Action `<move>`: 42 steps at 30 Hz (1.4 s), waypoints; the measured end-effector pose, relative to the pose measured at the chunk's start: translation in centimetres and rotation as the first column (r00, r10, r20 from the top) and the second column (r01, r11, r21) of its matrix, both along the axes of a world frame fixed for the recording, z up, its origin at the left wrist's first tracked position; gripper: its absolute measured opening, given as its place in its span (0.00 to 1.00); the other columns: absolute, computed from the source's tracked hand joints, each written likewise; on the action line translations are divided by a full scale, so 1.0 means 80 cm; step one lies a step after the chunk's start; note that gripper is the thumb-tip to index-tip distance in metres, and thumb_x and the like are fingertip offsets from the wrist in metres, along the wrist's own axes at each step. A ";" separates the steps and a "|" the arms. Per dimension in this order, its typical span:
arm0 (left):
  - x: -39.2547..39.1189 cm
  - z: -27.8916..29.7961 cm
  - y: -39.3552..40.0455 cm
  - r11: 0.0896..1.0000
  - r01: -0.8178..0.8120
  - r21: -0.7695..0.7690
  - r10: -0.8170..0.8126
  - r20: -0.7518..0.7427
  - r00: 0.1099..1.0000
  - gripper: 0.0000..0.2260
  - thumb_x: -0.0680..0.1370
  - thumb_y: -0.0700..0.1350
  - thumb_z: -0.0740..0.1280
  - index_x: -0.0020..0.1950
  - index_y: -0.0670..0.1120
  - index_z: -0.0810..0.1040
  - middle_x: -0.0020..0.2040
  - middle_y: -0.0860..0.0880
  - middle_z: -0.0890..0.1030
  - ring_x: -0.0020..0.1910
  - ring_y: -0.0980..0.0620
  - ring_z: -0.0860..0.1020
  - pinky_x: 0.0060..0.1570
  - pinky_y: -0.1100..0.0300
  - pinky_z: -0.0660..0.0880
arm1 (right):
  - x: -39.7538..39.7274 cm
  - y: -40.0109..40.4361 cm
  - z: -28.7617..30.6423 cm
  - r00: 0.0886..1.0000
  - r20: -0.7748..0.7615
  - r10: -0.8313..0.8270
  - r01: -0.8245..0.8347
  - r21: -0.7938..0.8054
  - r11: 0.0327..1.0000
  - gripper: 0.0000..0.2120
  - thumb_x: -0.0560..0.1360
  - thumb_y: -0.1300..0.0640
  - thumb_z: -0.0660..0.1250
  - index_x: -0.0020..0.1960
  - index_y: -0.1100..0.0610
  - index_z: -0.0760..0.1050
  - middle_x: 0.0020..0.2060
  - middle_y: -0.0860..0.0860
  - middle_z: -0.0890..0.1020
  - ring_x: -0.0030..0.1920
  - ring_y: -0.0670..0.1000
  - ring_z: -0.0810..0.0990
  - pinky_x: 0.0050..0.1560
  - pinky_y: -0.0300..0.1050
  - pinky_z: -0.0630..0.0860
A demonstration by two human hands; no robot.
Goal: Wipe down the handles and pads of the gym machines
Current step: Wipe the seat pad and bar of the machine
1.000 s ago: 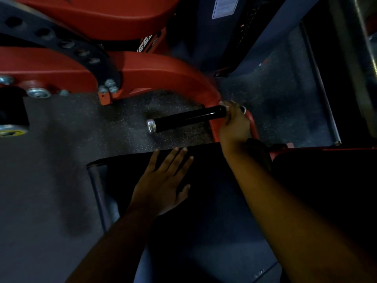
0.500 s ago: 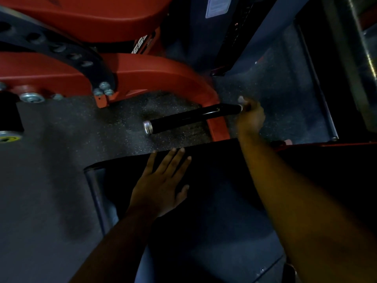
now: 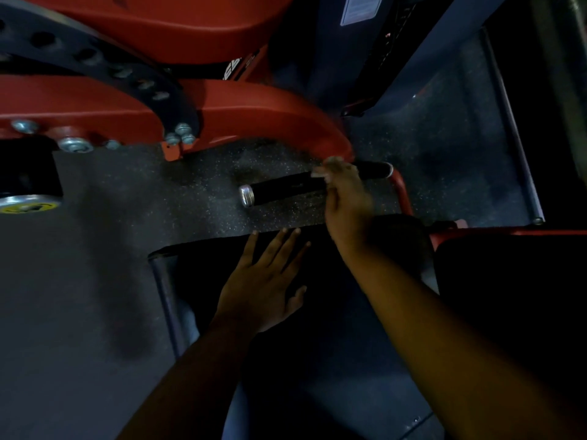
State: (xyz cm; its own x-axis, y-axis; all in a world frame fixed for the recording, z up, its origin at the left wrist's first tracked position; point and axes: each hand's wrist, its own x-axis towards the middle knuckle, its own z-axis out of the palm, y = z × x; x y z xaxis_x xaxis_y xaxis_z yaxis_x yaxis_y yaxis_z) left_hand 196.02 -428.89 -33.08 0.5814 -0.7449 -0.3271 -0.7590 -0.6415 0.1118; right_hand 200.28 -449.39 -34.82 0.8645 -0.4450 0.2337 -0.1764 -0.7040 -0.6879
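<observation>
The black handle (image 3: pixel 286 188) of the red machine is taken here as the landmark: a short dark bar with a metal cap at its free end, carried at its other end on a red bracket (image 3: pixel 401 188) and hung above the floor. The right hand (image 3: pixel 344 198) is curled over the handle at about its middle, and a small pale scrap, judged to be a cloth or wipe (image 3: pixel 324 171), shows at the fingertips, pressed against the bar. The scrap is blurred, so what it is cannot be told for certain. The step in hand is judged to be the wiping of this handle. Whether any stretch of the bar is already clean cannot be read in the dim light.

Nearer the person than the handle, a dark pad (image 3: pixel 317 312) is seen, and the left hand (image 3: pixel 263 281) is laid flat on it, fingers straight and slightly spread, holding nothing; it seems to serve as a brace. Nothing shows that this pad has been wiped. It is judged to be left to do, along with whatever other pads and handles lie out of view.

Beyond the handle, a broad red frame arm (image 3: pixel 270 112) curves away, with a black perforated plate (image 3: pixel 95 58) and silver bolts (image 3: pixel 181 134) to its left. Under the handle lies speckled dark rubber floor (image 3: pixel 158 198). The room is dim, and the far right side is lost in shadow.
</observation>
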 end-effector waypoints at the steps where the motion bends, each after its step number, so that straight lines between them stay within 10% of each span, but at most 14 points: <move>1: 0.000 -0.002 0.001 1.000 0.004 0.006 -0.004 -0.009 1.000 0.33 0.83 0.64 0.53 0.84 0.49 0.56 0.85 0.45 0.51 0.84 0.46 0.48 0.78 0.33 0.50 | 0.002 0.016 0.009 0.992 -0.017 0.126 -0.126 0.027 0.992 0.14 0.79 0.70 0.63 0.60 0.60 0.81 0.62 0.56 0.83 0.68 0.50 0.77 0.73 0.52 0.71; 5: -0.001 -0.004 0.003 0.999 0.039 0.033 -0.039 -0.014 0.999 0.31 0.83 0.64 0.48 0.82 0.51 0.62 0.83 0.46 0.59 0.82 0.47 0.48 0.79 0.34 0.45 | 0.026 0.063 0.032 0.871 -0.151 0.467 -0.445 0.161 0.881 0.16 0.80 0.66 0.62 0.64 0.58 0.81 0.65 0.55 0.81 0.70 0.54 0.76 0.75 0.34 0.60; 11: -0.002 -0.002 0.002 1.000 0.003 -0.010 -0.003 0.012 1.000 0.33 0.83 0.64 0.51 0.85 0.50 0.54 0.84 0.46 0.54 0.83 0.47 0.48 0.78 0.35 0.48 | 0.039 0.016 0.030 0.614 -0.266 0.743 -0.762 0.044 0.646 0.22 0.77 0.68 0.61 0.70 0.58 0.76 0.71 0.56 0.76 0.73 0.56 0.73 0.75 0.48 0.62; 17: -0.001 0.000 0.001 1.000 -0.008 -0.007 0.008 0.018 1.000 0.33 0.82 0.63 0.54 0.85 0.49 0.56 0.85 0.45 0.52 0.84 0.46 0.50 0.77 0.34 0.53 | 0.027 -0.047 0.034 0.840 -0.402 0.365 -0.358 0.095 0.929 0.20 0.78 0.70 0.60 0.66 0.61 0.79 0.65 0.58 0.81 0.66 0.58 0.79 0.72 0.47 0.69; 27: -0.002 -0.006 0.003 1.000 -0.005 0.000 0.005 0.007 1.000 0.34 0.83 0.64 0.52 0.85 0.50 0.53 0.85 0.46 0.50 0.84 0.47 0.47 0.78 0.34 0.50 | 0.079 0.019 0.076 0.629 -0.508 0.588 -0.569 0.214 0.794 0.15 0.84 0.61 0.59 0.66 0.52 0.79 0.59 0.53 0.84 0.56 0.52 0.82 0.60 0.45 0.77; 32: -0.001 -0.001 0.002 1.000 -0.001 -0.008 0.001 0.016 1.000 0.34 0.82 0.63 0.53 0.85 0.49 0.54 0.85 0.45 0.50 0.84 0.46 0.48 0.78 0.34 0.50 | 0.055 -0.102 0.034 0.751 -0.629 0.199 -0.132 0.152 0.980 0.15 0.84 0.59 0.58 0.61 0.50 0.82 0.50 0.46 0.81 0.49 0.49 0.81 0.47 0.34 0.71; 37: -0.001 0.000 0.002 1.000 -0.007 -0.007 0.007 0.013 1.000 0.34 0.82 0.63 0.54 0.85 0.49 0.54 0.85 0.45 0.50 0.84 0.47 0.49 0.78 0.34 0.50 | 0.043 -0.155 -0.009 0.717 -0.689 -0.105 0.304 0.173 0.937 0.14 0.82 0.65 0.59 0.54 0.52 0.82 0.55 0.55 0.84 0.49 0.52 0.81 0.51 0.49 0.80; 42: -0.001 -0.001 0.002 1.000 -0.002 -0.005 0.002 0.019 1.000 0.34 0.82 0.63 0.54 0.85 0.49 0.55 0.85 0.45 0.50 0.84 0.47 0.49 0.78 0.34 0.50 | 0.039 -0.095 0.015 0.875 -0.481 -0.064 0.232 0.299 0.925 0.13 0.81 0.61 0.62 0.50 0.47 0.82 0.55 0.49 0.85 0.55 0.48 0.82 0.62 0.47 0.78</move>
State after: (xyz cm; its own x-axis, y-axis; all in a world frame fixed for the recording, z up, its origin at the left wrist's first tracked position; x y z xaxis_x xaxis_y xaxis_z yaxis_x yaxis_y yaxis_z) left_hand 195.97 -428.69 -33.19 0.5888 -0.7455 -0.3123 -0.7598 -0.6423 0.1007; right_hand 203.39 -457.00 -33.59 0.7522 -0.5544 -0.3560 -0.6106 -0.3834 -0.6930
